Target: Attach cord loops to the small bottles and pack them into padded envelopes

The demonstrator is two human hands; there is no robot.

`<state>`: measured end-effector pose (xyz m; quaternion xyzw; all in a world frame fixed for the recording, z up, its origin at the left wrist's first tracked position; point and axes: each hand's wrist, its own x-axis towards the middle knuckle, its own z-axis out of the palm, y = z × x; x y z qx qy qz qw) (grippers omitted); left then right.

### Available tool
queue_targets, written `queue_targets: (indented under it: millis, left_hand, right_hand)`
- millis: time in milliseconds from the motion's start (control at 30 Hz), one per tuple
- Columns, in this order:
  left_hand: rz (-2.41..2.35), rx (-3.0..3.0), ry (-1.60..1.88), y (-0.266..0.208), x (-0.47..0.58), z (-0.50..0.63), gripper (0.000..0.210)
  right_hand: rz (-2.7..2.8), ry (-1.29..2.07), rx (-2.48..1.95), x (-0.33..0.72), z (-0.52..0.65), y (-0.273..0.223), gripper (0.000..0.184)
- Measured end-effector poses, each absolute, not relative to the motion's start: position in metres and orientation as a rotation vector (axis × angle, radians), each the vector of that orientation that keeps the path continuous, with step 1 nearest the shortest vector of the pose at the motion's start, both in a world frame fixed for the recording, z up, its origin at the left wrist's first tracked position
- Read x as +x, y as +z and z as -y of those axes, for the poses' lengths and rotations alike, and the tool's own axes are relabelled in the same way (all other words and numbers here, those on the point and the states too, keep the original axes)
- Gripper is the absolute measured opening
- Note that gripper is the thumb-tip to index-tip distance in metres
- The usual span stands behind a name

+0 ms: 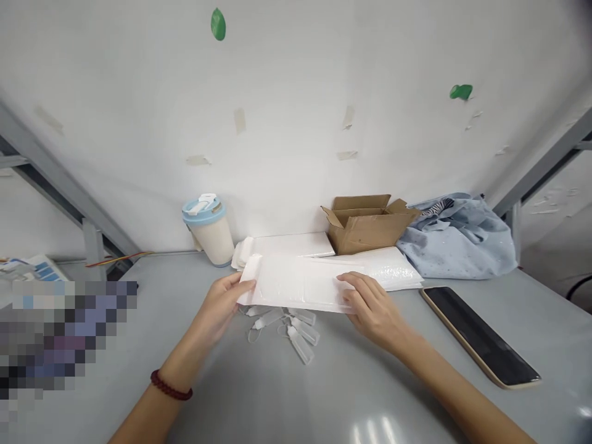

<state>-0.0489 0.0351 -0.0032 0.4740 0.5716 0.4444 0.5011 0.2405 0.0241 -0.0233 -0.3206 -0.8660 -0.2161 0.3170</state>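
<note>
Between both hands a white padded envelope [296, 283] is held up above the grey table. My left hand [222, 305] grips its left end, thumb on top. At the right end my right hand [372, 305] pinches it, with fingers curled over the face. Beneath the envelope's lower edge lie several small translucent plastic tags with loops [300, 345], partly covered by it. Behind it rest more white padded envelopes [296, 245], and another bubble-textured one [393, 269] shows past my right fingers.
A cream cup with a blue lid [210, 231] stands at the back left. An open cardboard box [370, 231] sits against the wall, beside a light blue cloth bundle [462, 240]. On the right lies a phone [481, 336]. Metal frame bars [69, 179] rise at both sides.
</note>
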Motion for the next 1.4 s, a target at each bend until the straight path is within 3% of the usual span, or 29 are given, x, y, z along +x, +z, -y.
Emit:
queue_targets:
  millis: [67,267,400,567,800,1033,1133,1233,1400]
  left_hand:
    - [-1.279,1.088,1.012,0.001,-0.045,-0.03,0.041]
    - [-1.066,1.134,0.817,0.0,-0.017,-0.012,0.038]
    - [-1.002,1.242,0.73,-0.004,-0.001,0.001,0.026]
    - [-1.155,1.313,0.734,-0.008,0.008,0.009,0.028]
    - [-1.331,1.473,0.781,-0.002,-0.002,0.0,0.042]
    - [-1.192,1.947,0.374,0.008,-0.015,0.005,0.019]
    - [-1.18,2.384,0.246,-0.004,-0.003,0.016,0.034]
    - [-1.239,2.745,0.119,-0.013,0.008,0.026,0.034]
    - [-1.195,2.924,0.221,-0.01,0.009,0.028,0.023]
  right_hand:
    - [2.371,-0.463,-0.92,0.239,-0.02,-0.02,0.019]
    - [2.59,-0.093,-1.047,0.235,-0.007,-0.01,0.068]
    - [2.607,-0.006,-0.983,0.229,-0.001,-0.012,0.085]
    - [2.576,-0.099,-0.884,0.223,0.006,-0.012,0.08]
    - [2.582,-0.149,-0.876,0.228,0.004,-0.003,0.054]
    - [2.481,0.012,-1.076,0.254,-0.009,0.006,0.055]
    - [2.45,0.037,-1.109,0.257,-0.01,0.007,0.053]
    - [2.447,0.052,-1.115,0.254,-0.01,0.007,0.053]
    - [2.448,0.064,-1.142,0.25,-0.01,0.003,0.053]
